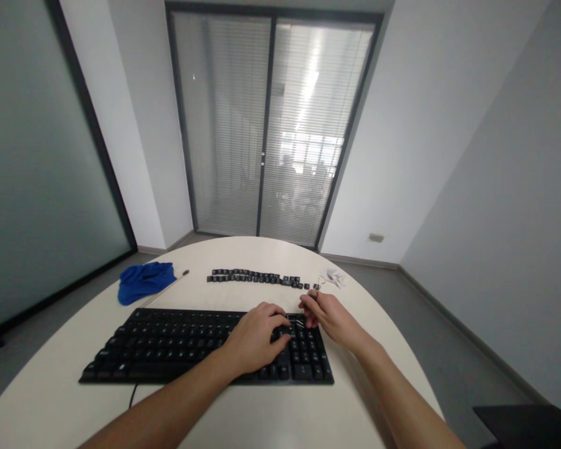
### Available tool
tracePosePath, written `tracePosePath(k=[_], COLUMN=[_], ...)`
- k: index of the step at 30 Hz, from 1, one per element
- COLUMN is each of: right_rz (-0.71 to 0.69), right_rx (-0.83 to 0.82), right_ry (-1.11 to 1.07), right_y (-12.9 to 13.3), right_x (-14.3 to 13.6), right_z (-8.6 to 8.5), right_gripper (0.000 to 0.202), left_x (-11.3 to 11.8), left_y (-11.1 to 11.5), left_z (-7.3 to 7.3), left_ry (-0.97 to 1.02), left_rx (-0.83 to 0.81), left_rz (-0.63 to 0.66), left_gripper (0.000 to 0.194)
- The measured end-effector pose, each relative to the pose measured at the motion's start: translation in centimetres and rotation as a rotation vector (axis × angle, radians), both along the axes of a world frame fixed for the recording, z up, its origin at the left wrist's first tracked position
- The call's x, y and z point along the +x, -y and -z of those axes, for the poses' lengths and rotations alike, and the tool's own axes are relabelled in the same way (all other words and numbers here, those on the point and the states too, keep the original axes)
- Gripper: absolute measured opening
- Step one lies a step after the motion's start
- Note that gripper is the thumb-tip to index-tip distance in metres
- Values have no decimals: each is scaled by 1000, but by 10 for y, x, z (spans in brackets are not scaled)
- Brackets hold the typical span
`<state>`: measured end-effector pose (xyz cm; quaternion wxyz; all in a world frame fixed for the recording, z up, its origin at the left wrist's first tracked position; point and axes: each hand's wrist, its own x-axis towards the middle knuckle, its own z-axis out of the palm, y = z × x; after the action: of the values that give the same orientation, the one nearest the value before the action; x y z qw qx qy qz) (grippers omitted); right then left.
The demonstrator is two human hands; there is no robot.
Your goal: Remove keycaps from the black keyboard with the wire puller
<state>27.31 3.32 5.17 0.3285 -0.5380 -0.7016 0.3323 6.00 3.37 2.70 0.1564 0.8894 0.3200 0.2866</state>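
Observation:
A black keyboard [182, 343] lies flat on the table, its number pad on the right side. My left hand [257, 337] rests over the right part of the keys, fingers spread, holding nothing. Above the keyboard's top right corner, my right hand [320, 312] is closed in a pinch. A thin, wire-like piece sticks up from its fingers; the rest is hidden by the hand, so its kind is unclear. Below those fingertips, a few thin pale lines show on the keyboard's top edge. Loose black keycaps [243, 275] sit in two rows behind the keyboard.
On the left of the round, pale table [262, 249] lies a blue cloth [144, 280], with a thin-handled dark-tipped brush [180, 278] beside it. A crumpled white piece [334, 277] lies behind my right hand. A cable [133, 396] leaves the keyboard's near edge.

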Motion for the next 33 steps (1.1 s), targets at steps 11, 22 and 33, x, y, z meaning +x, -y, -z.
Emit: tracePosePath(k=[11,22,33], right_rz=[-11,-88,-28], right_rx=[95,261,145], right_ry=[170,406,309], right_y=[7,14,5], right_x=[-7,-12,6], right_z=[-10,-14,-6], right_gripper=[45,38,45], left_x=[0,1,-1], left_y=[0,1,0], left_z=[1,1,3], left_ry=[-10,-30,-77], left_rx=[-1,6,21], left_rz=[-2,2,44], left_gripper=[18,21,32])
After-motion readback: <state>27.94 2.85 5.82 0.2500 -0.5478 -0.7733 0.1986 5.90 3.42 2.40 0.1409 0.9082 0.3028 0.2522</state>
